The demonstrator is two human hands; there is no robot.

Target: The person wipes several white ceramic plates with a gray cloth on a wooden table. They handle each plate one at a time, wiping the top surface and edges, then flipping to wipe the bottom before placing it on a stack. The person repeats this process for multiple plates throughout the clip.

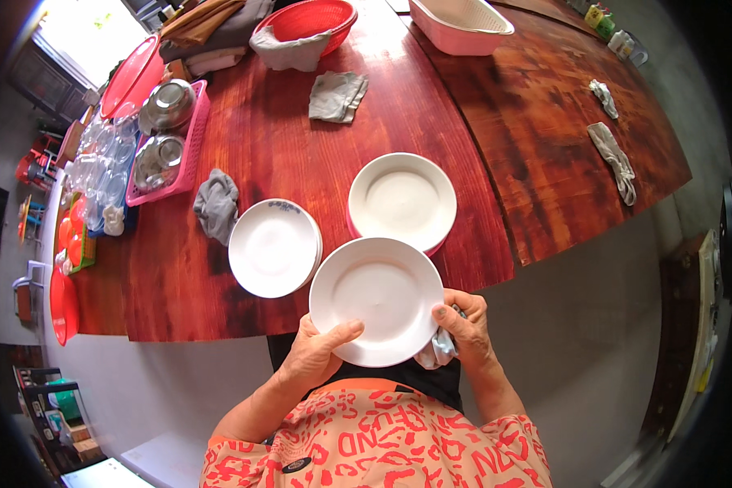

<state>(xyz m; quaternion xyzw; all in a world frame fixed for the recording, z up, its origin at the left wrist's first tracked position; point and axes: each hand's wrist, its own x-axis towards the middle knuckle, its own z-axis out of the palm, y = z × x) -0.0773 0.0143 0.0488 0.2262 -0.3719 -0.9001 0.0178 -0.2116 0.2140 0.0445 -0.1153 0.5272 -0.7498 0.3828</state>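
A white plate [378, 293] is held in front of my body by both hands, past the near edge of the wooden table [268, 152]. My left hand [317, 351] grips its lower left rim, thumb on the upper face. On the right rim is my right hand [466, 323], which also holds a pale cloth [440, 351] bunched under the plate. Just beyond, another white plate [402, 198] rests on something pink that is mostly hidden. To the left stands a stack of white plates [274, 250], the top one with a small dark pattern at its rim.
A grey cloth [217, 204] lies beside the stack, a folded cloth [338, 97] farther back. At left, a pink basket [198, 140] holds metal bowls [169, 104] near clear glasses [100, 152]. A red basket [341, 27] and a pink basin [463, 36] stand at the back.
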